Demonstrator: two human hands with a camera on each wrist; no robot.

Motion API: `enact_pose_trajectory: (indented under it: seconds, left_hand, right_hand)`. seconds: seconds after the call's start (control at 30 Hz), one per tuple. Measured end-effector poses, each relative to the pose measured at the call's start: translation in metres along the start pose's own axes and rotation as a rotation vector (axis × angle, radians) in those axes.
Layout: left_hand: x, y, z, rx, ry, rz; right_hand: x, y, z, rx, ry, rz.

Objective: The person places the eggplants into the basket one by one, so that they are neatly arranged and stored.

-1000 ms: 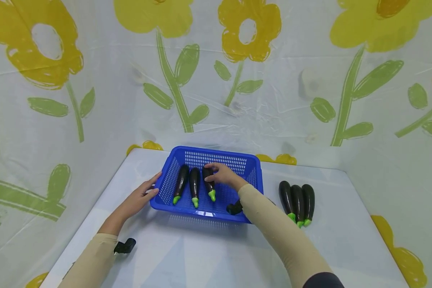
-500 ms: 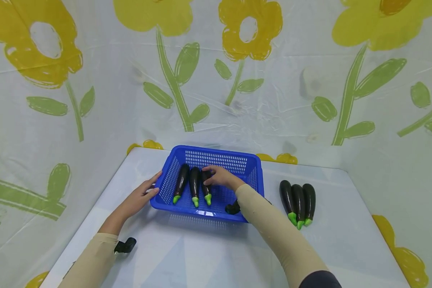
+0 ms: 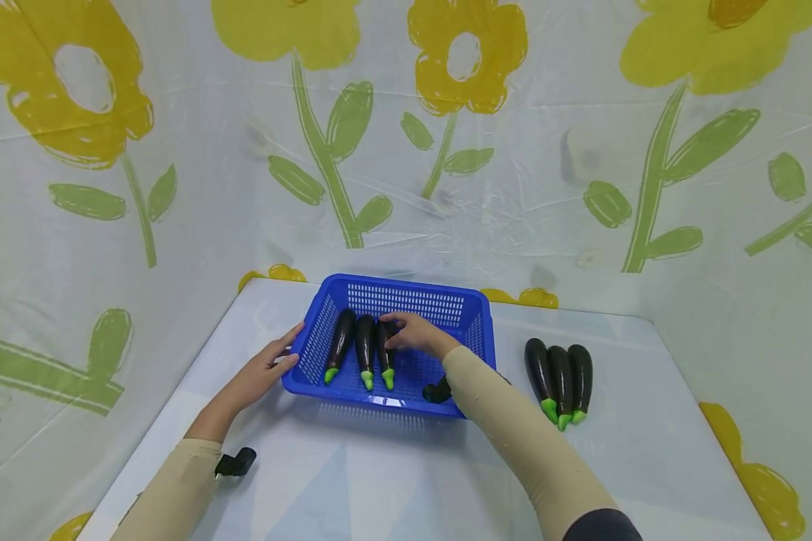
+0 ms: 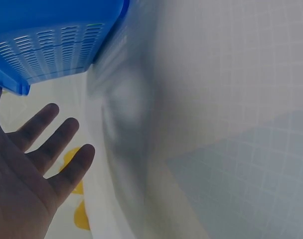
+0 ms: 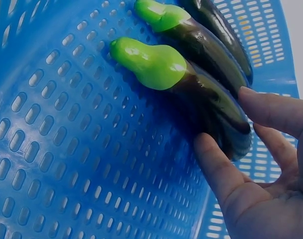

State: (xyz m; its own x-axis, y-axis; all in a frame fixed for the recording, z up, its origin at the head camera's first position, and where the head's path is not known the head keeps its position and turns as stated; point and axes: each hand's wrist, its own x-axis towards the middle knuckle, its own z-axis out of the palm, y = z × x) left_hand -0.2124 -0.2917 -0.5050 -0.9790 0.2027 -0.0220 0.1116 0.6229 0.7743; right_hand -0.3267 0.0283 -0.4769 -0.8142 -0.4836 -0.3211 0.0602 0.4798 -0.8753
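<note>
Three eggplants lie side by side in a blue plastic basket (image 3: 392,402), green caps toward the near side: a left eggplant (image 3: 341,342), a middle eggplant (image 3: 365,346) and a right eggplant (image 3: 386,357). My right hand (image 3: 416,333) reaches in over the right eggplant. In the right wrist view its thumb and fingers (image 5: 219,167) straddle the body of that eggplant (image 5: 211,97), away from the cap. On the basket's left side, my left hand (image 3: 265,368) touches the rim with spread fingers; in the left wrist view, several fingers (image 4: 67,132) stretch out below the basket wall (image 4: 57,50).
To the right of the basket, three more eggplants (image 3: 560,383) lie close together on the white table (image 3: 649,451). A flower-printed curtain (image 3: 541,165) hangs behind and along the sides. Small black devices are strapped at both wrists, the left device (image 3: 235,461) near the table.
My right hand has shifted the right eggplant leftward, up beside the middle one, its green cap swinging left. My left hand has stayed at the basket's rim.
</note>
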Motion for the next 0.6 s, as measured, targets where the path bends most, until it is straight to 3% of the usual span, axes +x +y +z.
enact_pose_trajectory:
  seconds: [0.6]
  left_hand:
    - [-0.0001,0.0010,0.0010,0.022,0.001,-0.001]
  right_hand:
    - [-0.0094,-0.0091,-0.0079,0.032,0.017,0.029]
